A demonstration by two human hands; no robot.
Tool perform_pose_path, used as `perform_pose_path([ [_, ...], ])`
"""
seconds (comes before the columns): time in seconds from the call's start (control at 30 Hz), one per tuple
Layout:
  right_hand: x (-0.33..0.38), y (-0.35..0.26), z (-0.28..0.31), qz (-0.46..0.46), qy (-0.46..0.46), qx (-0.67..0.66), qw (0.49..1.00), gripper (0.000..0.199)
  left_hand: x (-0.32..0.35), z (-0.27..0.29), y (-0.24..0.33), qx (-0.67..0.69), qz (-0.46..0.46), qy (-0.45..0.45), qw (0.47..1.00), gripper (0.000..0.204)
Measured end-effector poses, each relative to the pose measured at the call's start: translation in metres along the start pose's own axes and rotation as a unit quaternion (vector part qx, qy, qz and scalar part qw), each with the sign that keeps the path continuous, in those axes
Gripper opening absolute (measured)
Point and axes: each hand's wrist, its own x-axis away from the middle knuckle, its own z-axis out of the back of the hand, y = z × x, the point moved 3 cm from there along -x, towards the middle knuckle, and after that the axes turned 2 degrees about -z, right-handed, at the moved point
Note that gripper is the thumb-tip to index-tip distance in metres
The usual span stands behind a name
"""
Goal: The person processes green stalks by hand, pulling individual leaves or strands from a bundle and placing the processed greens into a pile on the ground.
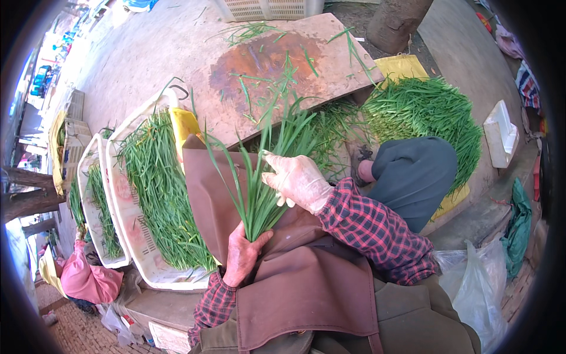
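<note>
My bare left hand (243, 253) is closed around the lower ends of a bunch of garlic chives (259, 203), whose long green leaves fan up and away from me. Over the right side of that bunch is my right hand (298, 182), in a pale thin glove. Its fingers are curled against the leaves; whether any leaf is pinched in them cannot be made out. Under both hands a brown apron (306, 289) covers my lap. To the left, a white plastic crate (127, 227) holds many loose chives.
A stained board (200, 65) with scattered leaves lies ahead. At right, a large chive pile (424, 112) rests on yellow sacking, near a white foam box (501, 134). Plastic bags (477, 289) lie lower right. Another person in pink (91, 274) is at far left; a tree trunk (398, 23) stands beyond.
</note>
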Motion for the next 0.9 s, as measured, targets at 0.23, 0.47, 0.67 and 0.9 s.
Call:
perform_pose_path([
  [0.23, -0.004, 0.007, 0.001, -0.082, -0.015, -0.13, 0.988, 0.02, -0.002, -0.004, -0.008, 0.012, -0.032, 0.01, 0.999, 0.038],
  [0.47, 0.0, 0.005, 0.007, 0.311, 0.311, 0.328, 0.836, 0.008, -0.004, -0.009, 0.002, 0.05, 0.029, -0.01, 0.998, 0.033],
  [0.67, -0.031, 0.029, 0.071, 0.049, 0.286, -0.131, 0.948, 0.015, -0.003, -0.005, 0.003, 0.124, 0.074, -0.054, 0.988, 0.024],
  [0.9, 0.043, 0.014, 0.059, -0.055, 0.06, -0.313, 0.946, 0.016, -0.006, 0.002, 0.003, 0.188, 0.096, -0.047, 0.976, 0.027],
])
